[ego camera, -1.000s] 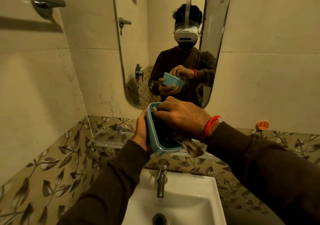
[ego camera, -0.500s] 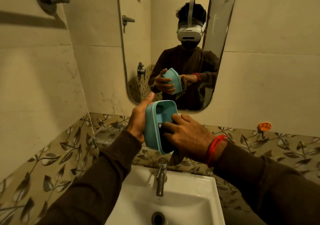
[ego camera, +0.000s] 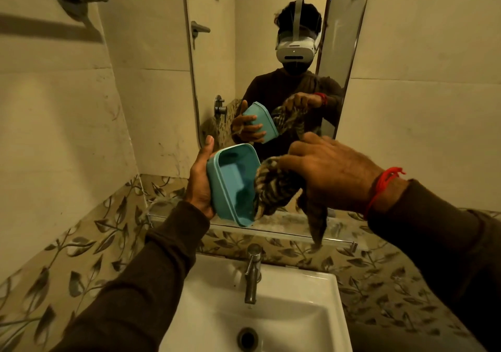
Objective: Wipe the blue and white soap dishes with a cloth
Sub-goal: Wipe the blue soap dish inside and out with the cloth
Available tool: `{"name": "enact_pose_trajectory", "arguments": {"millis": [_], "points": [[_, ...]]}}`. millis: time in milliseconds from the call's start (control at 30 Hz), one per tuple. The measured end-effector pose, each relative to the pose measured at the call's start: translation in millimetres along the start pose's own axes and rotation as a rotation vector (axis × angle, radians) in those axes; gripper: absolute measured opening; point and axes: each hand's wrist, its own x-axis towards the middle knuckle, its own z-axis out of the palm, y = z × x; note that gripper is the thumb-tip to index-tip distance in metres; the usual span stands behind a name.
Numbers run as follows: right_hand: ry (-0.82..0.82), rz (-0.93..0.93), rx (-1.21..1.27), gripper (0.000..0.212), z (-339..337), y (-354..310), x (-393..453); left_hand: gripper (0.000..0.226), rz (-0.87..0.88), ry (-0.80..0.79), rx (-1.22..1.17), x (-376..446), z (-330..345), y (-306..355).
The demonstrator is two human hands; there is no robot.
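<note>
Head view, left hand (ego camera: 199,186) gripping upright blue soap dish (ego camera: 234,183), cavity facing right, right hand (ego camera: 330,172) apparently clutching cloth (ego camera: 273,186)

A person in a dark brown long-sleeved top, the left sleeve (ego camera: 141,284) and right sleeve (ego camera: 439,243) reaching to the wrists, with bare hands. A red thread bracelet (ego camera: 379,189) circles the right wrist, loose ends knotted at the top. In the mirror (ego camera: 349,53), a white headset (ego camera: 295,49) with a grey overhead strap covers the eyes.
</note>
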Motion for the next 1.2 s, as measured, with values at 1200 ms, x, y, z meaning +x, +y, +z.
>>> {"name": "enact_pose_trajectory", "arguments": {"millis": [1200], "points": [[-0.282, -0.178, 0.659, 0.045, 25, -13, -24, 0.095, 0.096, -0.191, -0.144, -5, -19, -12]]}}
